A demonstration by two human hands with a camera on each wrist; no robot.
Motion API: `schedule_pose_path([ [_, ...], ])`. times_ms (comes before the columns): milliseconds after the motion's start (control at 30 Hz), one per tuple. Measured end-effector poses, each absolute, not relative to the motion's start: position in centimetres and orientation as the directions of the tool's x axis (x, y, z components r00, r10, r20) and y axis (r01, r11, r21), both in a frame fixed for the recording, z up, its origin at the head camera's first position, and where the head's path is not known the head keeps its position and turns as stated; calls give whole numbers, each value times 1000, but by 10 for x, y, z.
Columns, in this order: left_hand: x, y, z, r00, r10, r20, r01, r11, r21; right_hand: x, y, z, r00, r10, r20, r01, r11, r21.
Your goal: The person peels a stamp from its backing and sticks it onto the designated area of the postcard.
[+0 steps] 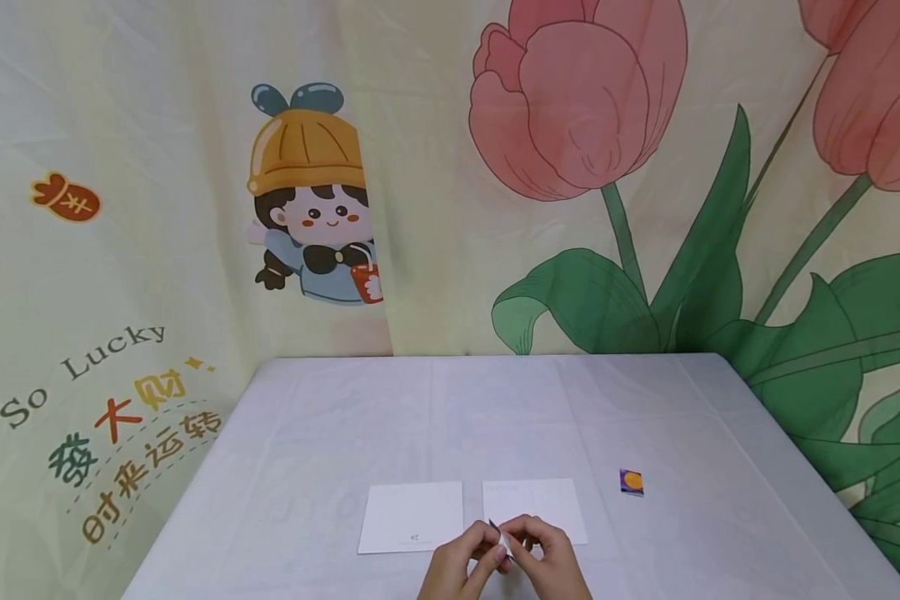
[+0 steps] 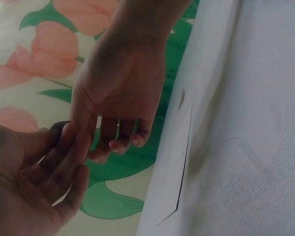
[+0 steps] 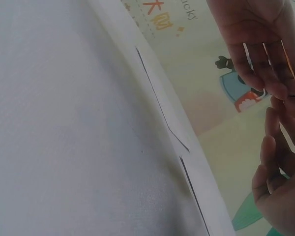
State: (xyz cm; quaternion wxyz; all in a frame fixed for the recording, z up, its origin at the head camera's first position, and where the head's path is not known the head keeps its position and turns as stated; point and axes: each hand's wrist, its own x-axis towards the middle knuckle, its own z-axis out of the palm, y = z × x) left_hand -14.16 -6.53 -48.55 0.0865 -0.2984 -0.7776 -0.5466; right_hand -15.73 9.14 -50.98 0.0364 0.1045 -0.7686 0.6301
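In the head view, both hands meet low in the picture, just in front of two white cards. Between their fingertips is a small thin piece (image 1: 502,540), dark along its edges and pale on the face that shows. My left hand (image 1: 461,560) pinches it from one side with thumb and index finger. From the other side my right hand (image 1: 543,552) pinches it too. Fingers cover most of the piece, and its kind cannot be told. A dark bit of it shows at the left hand's (image 2: 34,172) fingertips in the left wrist view.
The left white card (image 1: 412,512) bears a small mark near its lower edge. Beside it lies the right white card (image 1: 536,500), partly behind the right hand. Further right is a small purple square with a yellow disc (image 1: 632,482). A printed cloth (image 1: 435,208) hangs behind the white-covered table (image 1: 307,433).
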Motion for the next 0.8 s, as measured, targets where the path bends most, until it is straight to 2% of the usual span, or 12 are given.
schedule_pose_path([
  [200, -142, -65, -486, -809, 387, 443, 548, 221, 807, -157, 93, -511, -973, -112, 200, -217, 162, -963],
  [467, -141, -65, -488, -816, 391, 426, 529, 208, 823, -154, 100, -508, -977, -174, 126, -123, -28, -992],
  [633, -142, -65, -490, -809, 373, 454, 548, 202, 811, -153, 104, -505, -971, -216, 105, -100, -33, -994],
  [800, -143, -66, -490, -807, 364, 466, 559, 214, 801, -152, 103, -501, -975, -191, 117, -119, 0, -993],
])
